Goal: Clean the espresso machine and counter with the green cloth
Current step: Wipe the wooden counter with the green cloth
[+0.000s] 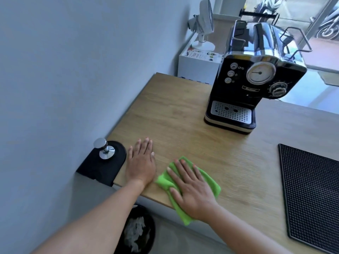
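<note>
The green cloth [211, 182] lies crumpled on the wooden counter [183, 114] near its front edge. My right hand [190, 189] presses flat on top of the cloth, fingers spread. Just left of it, my left hand [141, 162] rests palm down on the bare wood, holding nothing. The black and chrome espresso machine [253, 79] stands at the back of the counter, well beyond both hands, its perforated drip tray [231, 111] facing me.
A steel tamper [103, 148] stands on a black mat [102, 165] at the counter's left corner by the wall. A black rubber bar mat [311, 195] lies at the right. A bin [135, 231] sits below the counter edge. A white fan [203, 22] stands behind.
</note>
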### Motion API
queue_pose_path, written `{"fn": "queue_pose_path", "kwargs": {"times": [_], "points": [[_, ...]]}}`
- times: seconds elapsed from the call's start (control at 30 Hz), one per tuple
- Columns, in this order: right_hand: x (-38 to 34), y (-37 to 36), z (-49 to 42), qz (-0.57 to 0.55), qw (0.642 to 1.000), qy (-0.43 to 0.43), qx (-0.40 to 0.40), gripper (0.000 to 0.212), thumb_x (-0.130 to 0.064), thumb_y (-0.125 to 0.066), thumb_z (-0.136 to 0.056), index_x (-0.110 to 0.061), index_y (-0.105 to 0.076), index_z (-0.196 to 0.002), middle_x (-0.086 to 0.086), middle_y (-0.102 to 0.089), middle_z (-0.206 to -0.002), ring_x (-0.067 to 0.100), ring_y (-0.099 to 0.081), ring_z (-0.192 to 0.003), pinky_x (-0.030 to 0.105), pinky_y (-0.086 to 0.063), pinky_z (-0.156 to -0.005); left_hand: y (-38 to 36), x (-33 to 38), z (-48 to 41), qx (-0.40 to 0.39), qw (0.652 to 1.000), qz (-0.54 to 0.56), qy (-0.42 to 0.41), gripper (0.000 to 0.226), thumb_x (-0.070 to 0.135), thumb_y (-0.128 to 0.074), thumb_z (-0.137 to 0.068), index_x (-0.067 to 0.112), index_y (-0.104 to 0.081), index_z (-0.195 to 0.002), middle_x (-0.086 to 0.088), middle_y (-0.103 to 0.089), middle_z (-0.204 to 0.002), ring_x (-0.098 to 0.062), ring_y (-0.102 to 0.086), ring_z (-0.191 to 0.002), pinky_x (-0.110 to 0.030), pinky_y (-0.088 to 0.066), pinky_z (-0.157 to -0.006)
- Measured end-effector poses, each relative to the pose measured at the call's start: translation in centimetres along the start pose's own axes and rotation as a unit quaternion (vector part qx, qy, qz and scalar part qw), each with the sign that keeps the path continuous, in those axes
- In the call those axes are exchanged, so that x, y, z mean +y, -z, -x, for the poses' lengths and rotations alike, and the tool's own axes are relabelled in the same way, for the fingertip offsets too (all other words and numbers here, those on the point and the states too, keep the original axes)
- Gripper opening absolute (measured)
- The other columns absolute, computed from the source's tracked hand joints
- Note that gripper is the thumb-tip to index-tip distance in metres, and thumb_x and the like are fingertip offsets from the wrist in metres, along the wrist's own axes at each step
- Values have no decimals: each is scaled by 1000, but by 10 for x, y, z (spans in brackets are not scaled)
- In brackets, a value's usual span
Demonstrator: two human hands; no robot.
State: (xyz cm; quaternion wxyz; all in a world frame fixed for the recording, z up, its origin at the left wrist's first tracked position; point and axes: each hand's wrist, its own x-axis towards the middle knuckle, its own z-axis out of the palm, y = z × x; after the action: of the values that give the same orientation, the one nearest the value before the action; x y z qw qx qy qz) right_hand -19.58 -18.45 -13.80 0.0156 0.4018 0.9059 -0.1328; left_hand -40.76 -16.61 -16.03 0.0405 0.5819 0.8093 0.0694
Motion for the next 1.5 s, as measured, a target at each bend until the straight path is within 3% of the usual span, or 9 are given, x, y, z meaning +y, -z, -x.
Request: {"fn": "queue_pose_path", "kwargs": {"times": [0.13, 0.27, 0.43, 0.6, 0.73, 0.9, 1.07, 1.23, 1.5], "points": [[86, 18, 11, 45, 992, -115, 10, 69, -69, 11, -88, -42, 8, -151, -4, 15, -162, 16, 19, -148, 41, 8, -121, -2, 2, 1, 3, 1000, 2, 1, 54, 33, -15, -101, 23, -9, -154, 10, -2, -161, -13, 4, -149, -42, 0, -121], [116, 35, -53, 18, 953, -300, 29, 68, -60, -5, -94, -31, 7, -155, 1, 14, -164, 18, 16, -149, 45, 3, -122, -1, 4, 1, 3, 1000, -3, 1, 55, 33, -13, -101, 22, -7, -154, 9, -1, -162, -14, 5, -149, -43, 1, -121], [35, 17, -79, 5, 981, -194, 10, 66, -57, -6, -96, -28, 10, -154, 2, 16, -162, 22, 18, -149, 48, 3, -122, 3, 4, 1, -1, 1000, 0, 1, 55, 32, -18, -101, 21, -13, -154, 8, -8, -162, -15, 0, -149, -43, 0, -121], [13, -6, 32, 31, 999, -13, 8, 63, -58, -15, -98, -32, -13, -156, -2, -2, -164, 20, 2, -151, 43, -2, -119, 3, 3, 2, -7, 1000, 1, 0, 55, 32, -20, -101, 20, -15, -154, 7, -9, -162, -15, -1, -149, -43, -1, -121], [101, 6, 88, 57, 986, -154, 33, 68, -66, -4, -92, -39, -8, -154, -5, 2, -164, 14, 8, -151, 39, 0, -122, 3, 3, 4, -12, 1000, -2, -4, 55, 32, -16, -101, 19, -10, -155, 6, -5, -162, -15, 2, -149, -41, 2, -121], [154, 31, 34, 3, 917, -395, 55, 71, -62, -11, -93, -32, -2, -156, -1, 11, -164, 17, 13, -150, 44, 3, -122, 5, 20, 7, -16, 1000, -2, -9, 56, 33, -14, -101, 16, -6, -154, 2, -3, -162, -17, 2, -149, -41, 1, -121], [83, 18, -3, -3, 958, -286, 37, 66, -58, -14, -97, -31, 1, -155, 0, 12, -164, 18, 16, -150, 44, 8, -121, -2, 67, 16, -28, 996, 5, -83, 55, 31, -16, -101, 14, -9, -154, -1, -6, -162, -18, 1, -149, -40, 2, -121], [55, -1, 71, 10, 988, -146, 37, 65, -63, -13, -94, -38, -1, -154, -7, 12, -163, 12, 19, -148, 41, 7, -120, -7, 73, 11, -23, 996, 12, -84, 55, 31, -16, -102, 14, -10, -154, 0, -6, -162, -16, 1, -149, -40, 2, -121], [157, 27, 41, 5, 917, -393, 70, 71, -63, -12, -93, -32, -2, -156, -2, 12, -164, 16, 13, -150, 43, 5, -122, -12, 73, 11, -15, 996, 19, -90, 55, 31, -13, -102, 14, -8, -154, -1, -4, -162, -16, 2, -149, -40, 1, -121]]}}
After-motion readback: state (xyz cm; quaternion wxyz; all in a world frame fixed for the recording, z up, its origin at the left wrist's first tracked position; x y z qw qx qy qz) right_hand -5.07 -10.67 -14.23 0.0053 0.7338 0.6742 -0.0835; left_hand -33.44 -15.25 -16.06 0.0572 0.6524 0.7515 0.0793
